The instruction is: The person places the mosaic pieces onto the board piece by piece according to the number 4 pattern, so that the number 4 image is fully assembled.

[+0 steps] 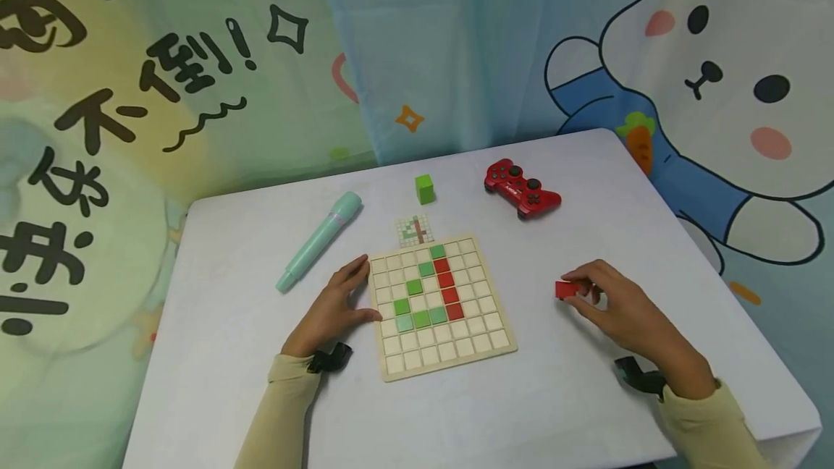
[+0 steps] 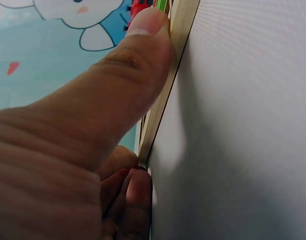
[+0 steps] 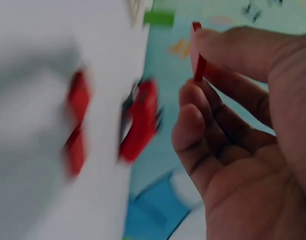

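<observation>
My left hand (image 1: 334, 311) rests against the left edge of a wooden grid board (image 1: 397, 365), its thumb (image 2: 143, 55) on that edge and its other fingers near the far left corner. Several red tiles (image 1: 449, 295) stand in a column on the board, with green tiles (image 1: 420, 318) set to their left and above. Right of the board, my right hand (image 1: 615, 306) pinches a red tile (image 3: 197, 55) between thumb and fingers. Two blurred red pieces (image 3: 79, 97) show over the white surface in the right wrist view; the head view does not show them separately.
Behind the board lie a small pattern card (image 1: 414, 231) and a green cube (image 1: 424, 189). A red game controller (image 1: 521, 190) is at the back right, a mint-coloured marker (image 1: 319, 241) at the left. Curtains with drawings (image 1: 443, 42) hang behind the white table (image 1: 221, 353).
</observation>
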Demonstrator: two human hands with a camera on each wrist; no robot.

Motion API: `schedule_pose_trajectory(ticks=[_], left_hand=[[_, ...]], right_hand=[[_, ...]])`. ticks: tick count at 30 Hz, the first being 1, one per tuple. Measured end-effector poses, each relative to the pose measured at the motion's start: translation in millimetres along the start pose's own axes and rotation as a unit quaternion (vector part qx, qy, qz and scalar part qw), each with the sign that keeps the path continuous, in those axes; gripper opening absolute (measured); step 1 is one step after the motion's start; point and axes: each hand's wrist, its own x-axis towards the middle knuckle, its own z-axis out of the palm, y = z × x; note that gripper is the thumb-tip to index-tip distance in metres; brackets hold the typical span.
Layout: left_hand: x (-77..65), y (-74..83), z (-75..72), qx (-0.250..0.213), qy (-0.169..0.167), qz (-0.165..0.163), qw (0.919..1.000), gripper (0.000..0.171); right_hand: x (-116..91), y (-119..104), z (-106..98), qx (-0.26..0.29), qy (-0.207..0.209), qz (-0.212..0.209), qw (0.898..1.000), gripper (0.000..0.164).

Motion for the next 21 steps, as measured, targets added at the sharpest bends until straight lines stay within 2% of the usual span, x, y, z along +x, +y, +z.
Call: schedule_pose_trajectory(ticks=[5,11,17,21], left_hand=[[0.3,0.0,-0.8,-0.004,0.003,0.001,1.0,0.112],[-0.1,-0.1,0.3,0.002,0.004,0.0,1.0,0.111],[0.0,3.1,-0.2,0.012,0.003,0.001,0.9999,0.111],[-0.2,3.6,-0.9,0.014,0.002,0.001,0.9999,0.111]], right_hand=[[27.4,-34.4,13.5,0.041,-0.082,-0.067,0.993,0.031],[48.8,-60.6,44.3,0.087,-0.183,-0.109,0.973,0.023],[59.8,-72.8,71.4,0.096,-0.216,-0.16,0.959,0.017],[63.2,-77.8,80.8,0.069,-0.228,-0.171,0.956,0.013]])
